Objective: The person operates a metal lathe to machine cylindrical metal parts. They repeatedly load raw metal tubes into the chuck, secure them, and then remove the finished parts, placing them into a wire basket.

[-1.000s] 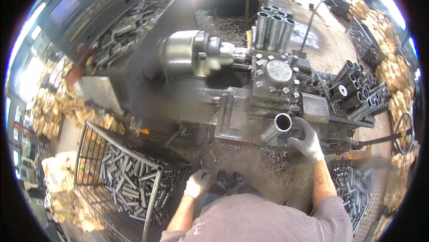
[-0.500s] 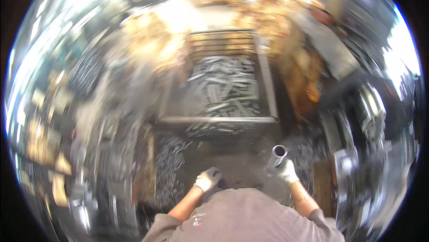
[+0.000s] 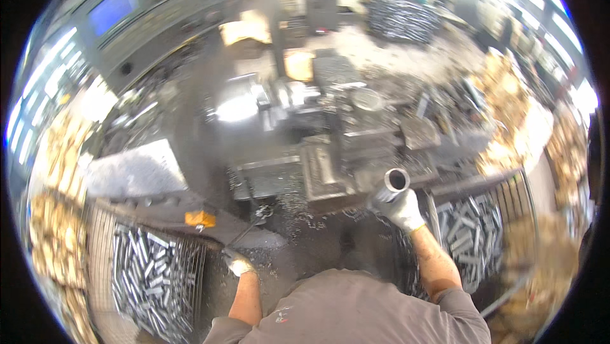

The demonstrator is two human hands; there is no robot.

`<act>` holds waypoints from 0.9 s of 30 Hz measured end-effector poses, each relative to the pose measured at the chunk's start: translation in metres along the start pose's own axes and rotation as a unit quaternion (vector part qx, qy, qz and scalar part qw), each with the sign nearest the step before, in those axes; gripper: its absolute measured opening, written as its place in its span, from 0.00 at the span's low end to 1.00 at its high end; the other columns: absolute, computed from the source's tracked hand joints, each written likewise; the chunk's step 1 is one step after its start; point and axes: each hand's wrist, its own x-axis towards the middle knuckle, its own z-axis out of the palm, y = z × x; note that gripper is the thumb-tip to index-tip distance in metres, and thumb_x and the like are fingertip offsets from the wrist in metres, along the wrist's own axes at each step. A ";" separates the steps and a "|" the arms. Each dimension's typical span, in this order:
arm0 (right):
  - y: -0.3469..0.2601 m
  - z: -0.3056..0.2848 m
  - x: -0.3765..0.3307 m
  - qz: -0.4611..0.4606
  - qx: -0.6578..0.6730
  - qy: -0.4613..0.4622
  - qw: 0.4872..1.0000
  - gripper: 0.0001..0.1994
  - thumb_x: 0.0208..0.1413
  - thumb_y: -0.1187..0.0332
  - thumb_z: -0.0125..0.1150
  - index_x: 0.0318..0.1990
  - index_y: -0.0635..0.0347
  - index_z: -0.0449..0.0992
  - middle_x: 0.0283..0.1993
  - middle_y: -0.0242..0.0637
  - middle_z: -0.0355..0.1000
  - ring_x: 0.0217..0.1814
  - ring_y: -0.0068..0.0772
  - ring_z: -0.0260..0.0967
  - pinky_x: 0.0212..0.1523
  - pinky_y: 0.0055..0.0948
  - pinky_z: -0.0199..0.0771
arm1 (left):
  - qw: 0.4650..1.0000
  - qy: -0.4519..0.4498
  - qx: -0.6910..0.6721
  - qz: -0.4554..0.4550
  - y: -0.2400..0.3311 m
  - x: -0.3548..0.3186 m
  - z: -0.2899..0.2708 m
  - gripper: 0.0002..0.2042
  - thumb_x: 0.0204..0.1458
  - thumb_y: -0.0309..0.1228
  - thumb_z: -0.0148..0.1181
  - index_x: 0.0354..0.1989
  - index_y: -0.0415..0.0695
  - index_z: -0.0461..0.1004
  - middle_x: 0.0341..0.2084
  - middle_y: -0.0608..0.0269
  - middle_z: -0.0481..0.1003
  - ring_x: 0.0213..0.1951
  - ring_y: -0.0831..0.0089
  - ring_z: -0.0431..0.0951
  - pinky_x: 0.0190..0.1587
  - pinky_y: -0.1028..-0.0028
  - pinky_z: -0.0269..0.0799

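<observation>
My right hand, in a whitish work glove, is closed around a metal tube. The tube is short and wide, and its round bore faces up toward me. It is held in front of the bench's near edge. My left hand, gloved with darkened fingertips, is low on the left. Its fingers look loosely stretched out, and I see nothing in them. Close beyond them runs a thin dark rod, slanting up toward the bench; whether they touch is unclear.
A grimy machine bench with metal fixtures stands ahead. Wire crates of metal pieces stand at the left and right. A pale slanted plate and an orange-yellow object are at the left. Metal shavings litter the area by the bench.
My view has swung from a crate of metal pieces to the machine bench. The tube stays in my right hand, now somewhat higher. My left hand has moved outward to the left.
</observation>
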 end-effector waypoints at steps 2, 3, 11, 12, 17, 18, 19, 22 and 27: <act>0.011 0.004 0.049 0.013 0.119 -0.040 0.992 0.16 0.50 0.58 0.81 0.35 0.61 0.86 0.31 0.42 0.85 0.35 0.36 0.86 0.37 0.36 0.84 | 0.987 0.154 0.024 0.040 0.050 -0.022 -0.025 0.30 0.72 0.52 0.48 0.60 0.32 0.75 0.52 0.37 0.80 0.51 0.40 0.82 0.60 0.49 0.74; 0.036 0.016 0.069 0.009 0.088 -0.050 0.995 0.16 0.51 0.57 0.81 0.36 0.61 0.86 0.32 0.43 0.85 0.36 0.36 0.86 0.38 0.36 0.84 | 0.979 0.180 0.030 0.094 0.072 -0.022 -0.030 0.28 0.72 0.50 0.49 0.58 0.33 0.75 0.52 0.39 0.80 0.52 0.40 0.81 0.60 0.49 0.74; 0.053 -0.066 0.156 -0.112 -0.124 -0.384 0.908 0.26 0.48 0.55 0.81 0.53 0.55 0.84 0.43 0.45 0.86 0.45 0.46 0.86 0.46 0.40 0.85 | 0.943 0.167 0.010 0.286 0.098 0.039 -0.026 0.18 0.71 0.42 0.52 0.56 0.41 0.77 0.44 0.44 0.81 0.49 0.41 0.81 0.54 0.52 0.75; 0.067 -0.085 0.178 -0.157 -0.127 -0.400 0.894 0.22 0.48 0.59 0.80 0.51 0.55 0.86 0.42 0.47 0.86 0.44 0.44 0.86 0.46 0.40 0.85 | 0.953 0.137 -0.015 0.269 0.095 0.045 -0.020 0.18 0.71 0.42 0.52 0.56 0.41 0.77 0.41 0.46 0.81 0.47 0.43 0.81 0.53 0.53 0.75; -0.018 -0.105 0.280 -0.156 0.083 -0.152 0.973 0.10 0.54 0.72 0.70 0.43 0.64 0.86 0.38 0.40 0.84 0.40 0.30 0.81 0.46 0.34 0.82 | 0.890 -0.092 -0.423 -0.140 0.098 0.050 -0.044 0.19 0.70 0.51 0.55 0.50 0.48 0.80 0.33 0.59 0.79 0.39 0.63 0.79 0.45 0.61 0.76; -0.020 -0.096 0.318 -0.180 0.054 -0.203 0.961 0.19 0.55 0.67 0.73 0.54 0.63 0.84 0.42 0.40 0.84 0.42 0.33 0.83 0.48 0.33 0.82 | 0.887 -0.043 -0.438 -0.139 0.108 0.019 -0.031 0.19 0.69 0.51 0.56 0.51 0.48 0.79 0.34 0.58 0.79 0.39 0.63 0.79 0.44 0.62 0.76; -0.046 -0.082 0.337 -0.163 0.036 -0.207 0.964 0.31 0.55 0.60 0.75 0.65 0.60 0.77 0.53 0.44 0.84 0.51 0.39 0.83 0.55 0.34 0.81 | 0.900 -0.078 -0.411 -0.120 0.070 0.012 -0.028 0.16 0.69 0.48 0.54 0.49 0.50 0.78 0.33 0.62 0.77 0.38 0.66 0.77 0.44 0.63 0.75; -0.040 -0.010 0.417 -0.080 -0.077 -0.361 0.926 0.43 0.54 0.43 0.75 0.71 0.64 0.71 0.61 0.49 0.81 0.53 0.40 0.83 0.51 0.36 0.85 | 0.904 -0.186 -0.361 -0.134 0.067 -0.057 0.048 0.12 0.68 0.43 0.58 0.50 0.50 0.79 0.34 0.65 0.79 0.35 0.69 0.77 0.41 0.63 0.77; -0.081 0.068 0.421 -0.127 -0.135 -0.528 0.829 0.33 0.53 0.45 0.74 0.58 0.63 0.84 0.56 0.44 0.83 0.47 0.38 0.83 0.48 0.34 0.85 | 0.916 -0.304 -0.251 -0.080 0.140 -0.169 0.087 0.09 0.65 0.33 0.65 0.49 0.43 0.77 0.34 0.62 0.81 0.29 0.72 0.79 0.33 0.70 0.79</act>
